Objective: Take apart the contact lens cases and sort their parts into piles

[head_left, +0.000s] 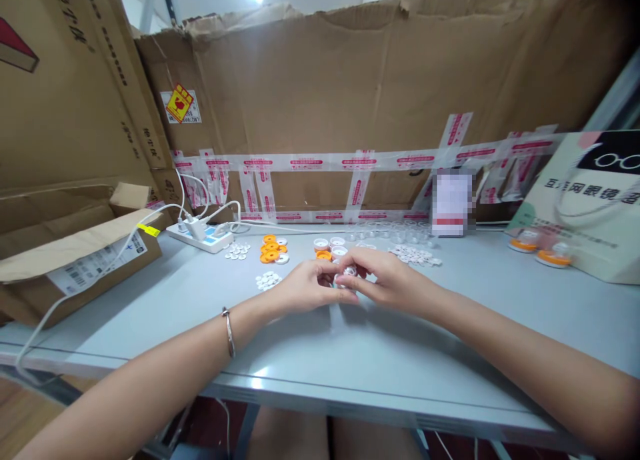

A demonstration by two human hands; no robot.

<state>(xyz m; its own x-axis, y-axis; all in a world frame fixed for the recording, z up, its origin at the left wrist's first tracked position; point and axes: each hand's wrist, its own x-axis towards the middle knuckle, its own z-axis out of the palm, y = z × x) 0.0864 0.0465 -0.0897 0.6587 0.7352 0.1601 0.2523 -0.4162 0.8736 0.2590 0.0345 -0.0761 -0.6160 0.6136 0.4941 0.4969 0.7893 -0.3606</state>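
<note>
Over the middle of the table, my left hand (310,288) and my right hand (387,279) meet around a small white round plastic part (349,272). Fingers of both hands are closed on it and cover most of it. Just behind my fingertips stand white round caps (321,245) and an orange one (323,255). To the left of them lies a cluster of orange and white discs (271,250). Small white pieces (269,281) lie near my left wrist, and another pile of small white pieces (416,255) spreads behind my right hand.
A row of clear plastic cups (395,235) runs along the back. Two finished-looking orange-based pieces (553,255) stand right, by a paper bag (590,207). A power strip (200,237) with cables and an open cardboard box (85,253) are left. Large cardboard (320,87) walls the back.
</note>
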